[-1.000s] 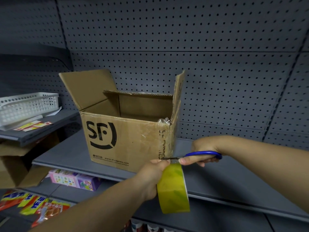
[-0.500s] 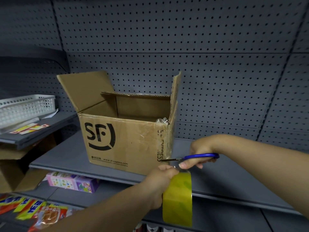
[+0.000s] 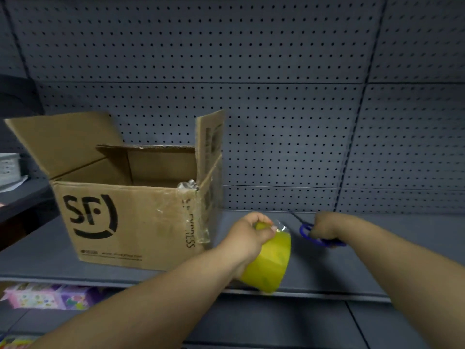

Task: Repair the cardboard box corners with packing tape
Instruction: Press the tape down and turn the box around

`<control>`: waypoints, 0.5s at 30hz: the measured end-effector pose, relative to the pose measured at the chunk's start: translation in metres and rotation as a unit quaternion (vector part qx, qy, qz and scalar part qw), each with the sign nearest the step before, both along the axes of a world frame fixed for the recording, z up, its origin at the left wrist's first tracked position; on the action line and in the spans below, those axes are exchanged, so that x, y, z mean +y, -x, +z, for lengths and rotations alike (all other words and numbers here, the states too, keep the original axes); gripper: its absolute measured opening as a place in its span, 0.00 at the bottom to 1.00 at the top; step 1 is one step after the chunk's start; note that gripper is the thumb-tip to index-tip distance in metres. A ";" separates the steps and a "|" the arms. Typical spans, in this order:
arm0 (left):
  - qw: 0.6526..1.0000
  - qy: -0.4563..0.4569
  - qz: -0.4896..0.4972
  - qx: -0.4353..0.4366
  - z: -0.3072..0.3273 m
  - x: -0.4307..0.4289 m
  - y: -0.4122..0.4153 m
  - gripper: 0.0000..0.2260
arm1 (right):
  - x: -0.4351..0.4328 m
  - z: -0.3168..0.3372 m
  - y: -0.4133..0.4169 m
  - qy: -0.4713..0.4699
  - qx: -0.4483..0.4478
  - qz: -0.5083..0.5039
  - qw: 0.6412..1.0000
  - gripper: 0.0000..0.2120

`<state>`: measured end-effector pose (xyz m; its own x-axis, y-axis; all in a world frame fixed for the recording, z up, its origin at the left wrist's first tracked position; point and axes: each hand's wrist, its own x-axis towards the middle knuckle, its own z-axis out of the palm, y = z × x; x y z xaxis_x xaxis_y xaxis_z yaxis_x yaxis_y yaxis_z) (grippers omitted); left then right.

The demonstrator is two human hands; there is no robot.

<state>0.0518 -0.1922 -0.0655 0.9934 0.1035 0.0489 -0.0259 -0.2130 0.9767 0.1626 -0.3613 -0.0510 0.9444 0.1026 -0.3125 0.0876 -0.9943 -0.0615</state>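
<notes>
An open cardboard box (image 3: 120,222) with a black SF logo stands on the grey shelf (image 3: 327,268), flaps up. Clear tape (image 3: 198,210) runs down its near right corner, crumpled at the top. My left hand (image 3: 249,235) grips a yellowish roll of packing tape (image 3: 269,263) just right of the box, with a short loose end at its fingers. Further right, my right hand (image 3: 324,226) holds blue-handled scissors (image 3: 317,236) low over the shelf, blades pointing back left.
A grey pegboard wall (image 3: 276,96) backs the shelf. A white basket (image 3: 8,165) sits on a side shelf at the far left. Colourful packs (image 3: 45,295) lie on the lower shelf below the box.
The scissors have moved right, away from the box corner and down to the shelf. The roll has come free of the box and shifted right. The view has turned right.
</notes>
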 end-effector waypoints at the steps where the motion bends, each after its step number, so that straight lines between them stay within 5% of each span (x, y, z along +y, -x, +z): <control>1: 0.999 -0.034 -0.001 -0.009 0.001 -0.004 -0.008 0.04 | 0.001 -0.008 -0.001 0.011 -0.005 -0.004 1.000 0.10; 5: 0.987 -0.153 -0.014 -0.042 0.001 -0.012 -0.036 0.04 | 0.005 -0.033 -0.005 0.021 -0.051 -0.021 0.998 0.20; 10: 0.974 -0.220 -0.026 -0.045 -0.005 -0.011 -0.052 0.09 | 0.005 -0.051 -0.010 -0.097 -0.105 -0.056 0.988 0.11; 12: 0.971 -0.235 -0.024 -0.039 -0.007 -0.010 -0.054 0.14 | 0.004 -0.046 -0.011 -0.266 -0.175 -0.040 0.947 0.13; 15: 0.969 -0.244 -0.026 -0.036 -0.007 -0.009 -0.056 0.21 | 0.006 -0.030 -0.004 -0.515 -0.106 0.055 0.849 0.15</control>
